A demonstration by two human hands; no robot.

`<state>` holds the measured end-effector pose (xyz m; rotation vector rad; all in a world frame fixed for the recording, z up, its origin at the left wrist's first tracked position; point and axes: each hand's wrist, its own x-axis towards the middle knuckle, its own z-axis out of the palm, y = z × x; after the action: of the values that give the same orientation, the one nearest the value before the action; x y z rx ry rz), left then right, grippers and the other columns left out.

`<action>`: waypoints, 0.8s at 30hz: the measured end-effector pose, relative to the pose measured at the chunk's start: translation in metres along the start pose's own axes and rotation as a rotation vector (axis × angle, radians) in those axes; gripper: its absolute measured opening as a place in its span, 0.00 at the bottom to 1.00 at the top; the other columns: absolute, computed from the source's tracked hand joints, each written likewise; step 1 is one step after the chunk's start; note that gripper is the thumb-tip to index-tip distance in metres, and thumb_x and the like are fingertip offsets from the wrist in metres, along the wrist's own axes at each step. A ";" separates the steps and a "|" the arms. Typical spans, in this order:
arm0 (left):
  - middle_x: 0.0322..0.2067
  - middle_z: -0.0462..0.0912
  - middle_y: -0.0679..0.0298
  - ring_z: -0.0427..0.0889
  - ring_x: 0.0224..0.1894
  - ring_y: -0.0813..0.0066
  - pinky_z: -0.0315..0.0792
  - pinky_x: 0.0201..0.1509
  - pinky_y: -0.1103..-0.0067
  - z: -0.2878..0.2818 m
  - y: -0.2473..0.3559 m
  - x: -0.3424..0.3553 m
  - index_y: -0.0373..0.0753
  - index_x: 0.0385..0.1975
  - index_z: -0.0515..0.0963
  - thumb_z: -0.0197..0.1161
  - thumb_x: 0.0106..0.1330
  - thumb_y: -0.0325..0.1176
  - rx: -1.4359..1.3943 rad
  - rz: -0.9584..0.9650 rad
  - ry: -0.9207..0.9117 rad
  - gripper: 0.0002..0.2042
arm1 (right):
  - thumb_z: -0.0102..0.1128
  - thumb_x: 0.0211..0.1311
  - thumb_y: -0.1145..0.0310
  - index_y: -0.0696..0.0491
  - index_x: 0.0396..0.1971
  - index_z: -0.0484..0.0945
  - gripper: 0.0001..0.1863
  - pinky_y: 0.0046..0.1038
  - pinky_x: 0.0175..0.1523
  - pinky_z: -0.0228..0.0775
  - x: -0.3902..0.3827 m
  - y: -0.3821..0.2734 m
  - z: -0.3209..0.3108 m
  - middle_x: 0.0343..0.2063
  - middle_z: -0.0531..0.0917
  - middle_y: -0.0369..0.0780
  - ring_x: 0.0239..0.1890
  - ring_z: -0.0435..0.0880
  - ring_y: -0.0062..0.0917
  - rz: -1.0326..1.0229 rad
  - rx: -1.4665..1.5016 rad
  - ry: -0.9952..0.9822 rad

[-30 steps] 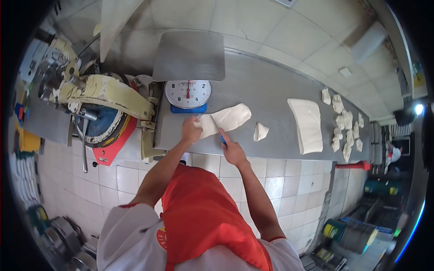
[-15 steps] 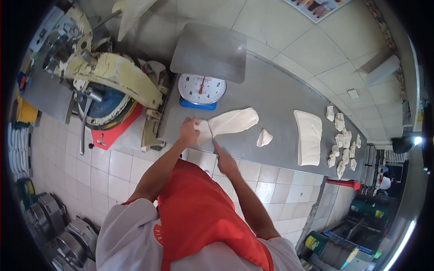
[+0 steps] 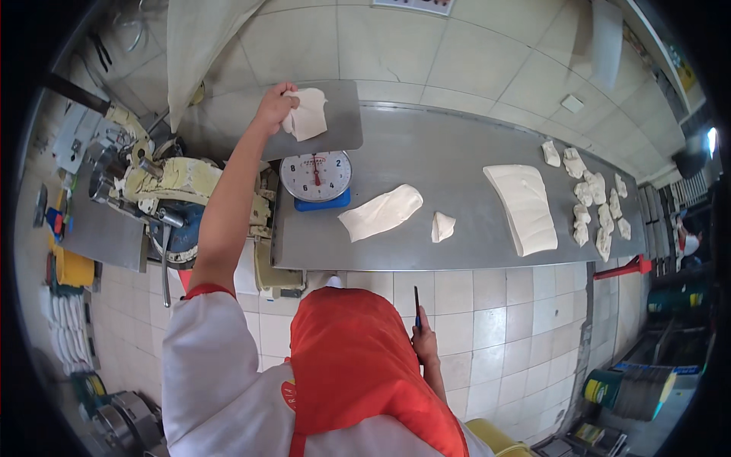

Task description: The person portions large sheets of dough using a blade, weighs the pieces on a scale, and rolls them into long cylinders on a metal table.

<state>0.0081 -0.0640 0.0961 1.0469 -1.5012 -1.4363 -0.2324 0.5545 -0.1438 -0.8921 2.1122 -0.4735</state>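
My left hand (image 3: 277,108) grips the edge of a flat piece of dough (image 3: 308,116) over the metal pan of the dial scale (image 3: 346,114). Whether the dough rests on the pan I cannot tell. The white dial (image 3: 316,176) with its blue base faces me below the pan. Low by my right side, off the table, my right hand (image 3: 425,342) is closed round the handle of a knife (image 3: 416,301), its dark blade pointing up. A long strip of dough (image 3: 382,211) lies on the table before me, with a small dough piece (image 3: 442,227) to its right.
A thick rectangular dough slab (image 3: 521,209) lies farther right on the steel table (image 3: 457,145). Several small dough lumps (image 3: 598,190) cluster near its right end. A large cream-coloured machine (image 3: 171,183) stands left of the table, and a tiled wall (image 3: 472,53) runs behind.
My left hand has carried the cut dough piece from the strip's left end up to the scale pan. My right hand has drawn the knife back from the table toward my side.
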 end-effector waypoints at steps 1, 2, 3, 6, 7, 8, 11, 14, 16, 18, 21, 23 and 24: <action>0.35 0.81 0.63 0.79 0.36 0.69 0.74 0.41 0.72 -0.003 -0.013 0.013 0.38 0.38 0.78 0.63 0.50 0.19 0.093 -0.009 0.041 0.14 | 0.50 0.69 0.73 0.33 0.77 0.51 0.38 0.47 0.35 0.76 0.004 -0.001 0.002 0.33 0.86 0.54 0.26 0.85 0.45 -0.005 0.023 0.006; 0.35 0.82 0.64 0.80 0.35 0.71 0.75 0.40 0.73 -0.003 -0.020 0.024 0.38 0.40 0.80 0.62 0.51 0.19 0.183 -0.019 0.077 0.15 | 0.51 0.69 0.71 0.32 0.76 0.53 0.38 0.50 0.39 0.74 0.007 -0.001 0.004 0.35 0.86 0.56 0.34 0.85 0.51 -0.054 0.137 0.061; 0.35 0.82 0.64 0.80 0.35 0.71 0.75 0.40 0.73 -0.005 -0.024 0.027 0.38 0.40 0.80 0.62 0.51 0.19 0.186 -0.015 0.059 0.15 | 0.53 0.69 0.69 0.30 0.75 0.54 0.37 0.54 0.44 0.72 0.005 -0.003 0.004 0.38 0.85 0.59 0.42 0.84 0.57 -0.096 0.239 0.118; 0.44 0.86 0.60 0.84 0.42 0.69 0.77 0.48 0.75 -0.014 -0.040 0.031 0.38 0.51 0.81 0.64 0.52 0.20 0.385 -0.027 0.129 0.22 | 0.53 0.69 0.70 0.31 0.75 0.55 0.37 0.53 0.42 0.71 0.000 -0.012 -0.002 0.36 0.85 0.57 0.41 0.84 0.57 -0.071 0.218 0.119; 0.49 0.85 0.58 0.84 0.47 0.68 0.77 0.52 0.75 -0.017 -0.045 0.034 0.38 0.55 0.80 0.65 0.52 0.21 0.420 0.029 0.150 0.25 | 0.51 0.69 0.76 0.36 0.76 0.54 0.38 0.41 0.35 0.75 0.003 -0.001 0.003 0.55 0.83 0.48 0.26 0.84 0.38 -0.118 0.167 0.116; 0.53 0.85 0.56 0.85 0.53 0.66 0.76 0.57 0.75 -0.015 -0.043 0.034 0.39 0.59 0.79 0.67 0.52 0.22 0.451 0.086 0.169 0.29 | 0.51 0.69 0.76 0.36 0.76 0.54 0.38 0.41 0.35 0.75 0.000 0.003 0.001 0.55 0.83 0.48 0.26 0.84 0.38 -0.115 0.171 0.113; 0.59 0.82 0.54 0.81 0.60 0.65 0.73 0.64 0.76 -0.005 -0.046 0.031 0.38 0.64 0.75 0.71 0.52 0.25 0.593 0.149 0.225 0.33 | 0.49 0.69 0.76 0.34 0.76 0.53 0.38 0.38 0.36 0.75 -0.007 0.010 -0.010 0.54 0.84 0.46 0.25 0.82 0.33 -0.076 0.220 0.063; 0.61 0.79 0.53 0.80 0.62 0.65 0.71 0.66 0.76 -0.012 -0.042 0.028 0.35 0.64 0.74 0.74 0.53 0.28 0.665 0.080 0.210 0.34 | 0.48 0.70 0.77 0.34 0.76 0.53 0.38 0.38 0.36 0.75 -0.007 0.019 -0.013 0.54 0.84 0.45 0.25 0.82 0.33 -0.119 0.171 0.085; 0.62 0.78 0.51 0.78 0.64 0.64 0.70 0.67 0.76 -0.014 -0.042 0.022 0.31 0.65 0.71 0.73 0.55 0.27 0.593 0.046 0.183 0.34 | 0.48 0.70 0.77 0.35 0.76 0.53 0.38 0.38 0.36 0.75 -0.007 0.013 -0.020 0.55 0.84 0.45 0.25 0.82 0.34 -0.068 0.132 0.038; 0.63 0.76 0.49 0.76 0.65 0.63 0.68 0.67 0.76 -0.018 -0.041 0.018 0.27 0.66 0.68 0.73 0.58 0.27 0.526 0.020 0.155 0.35 | 0.49 0.70 0.77 0.35 0.76 0.53 0.38 0.38 0.36 0.76 -0.005 0.006 -0.023 0.57 0.82 0.45 0.25 0.82 0.35 -0.141 0.147 0.062; 0.62 0.79 0.53 0.78 0.64 0.66 0.70 0.67 0.76 -0.031 -0.042 0.009 0.30 0.63 0.73 0.76 0.56 0.33 0.530 0.025 0.189 0.34 | 0.50 0.71 0.76 0.35 0.76 0.53 0.37 0.38 0.37 0.76 0.000 -0.009 -0.023 0.45 0.86 0.47 0.24 0.82 0.34 -0.187 0.122 0.066; 0.61 0.80 0.52 0.80 0.62 0.64 0.72 0.65 0.76 -0.045 -0.042 -0.002 0.33 0.61 0.76 0.75 0.57 0.34 0.437 0.058 0.230 0.30 | 0.50 0.71 0.76 0.34 0.76 0.53 0.38 0.39 0.37 0.75 0.004 -0.021 -0.017 0.38 0.86 0.47 0.24 0.81 0.34 -0.202 0.107 0.041; 0.61 0.80 0.52 0.80 0.62 0.64 0.72 0.65 0.76 -0.037 -0.036 -0.009 0.33 0.61 0.76 0.75 0.57 0.34 0.431 0.048 0.223 0.30 | 0.51 0.71 0.75 0.34 0.77 0.53 0.38 0.39 0.36 0.75 0.007 -0.025 -0.015 0.30 0.85 0.47 0.24 0.81 0.33 -0.199 0.095 0.039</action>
<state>0.0472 -0.0685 0.0621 1.3663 -1.6938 -0.9431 -0.2360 0.5330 -0.1232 -1.0497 2.0263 -0.6932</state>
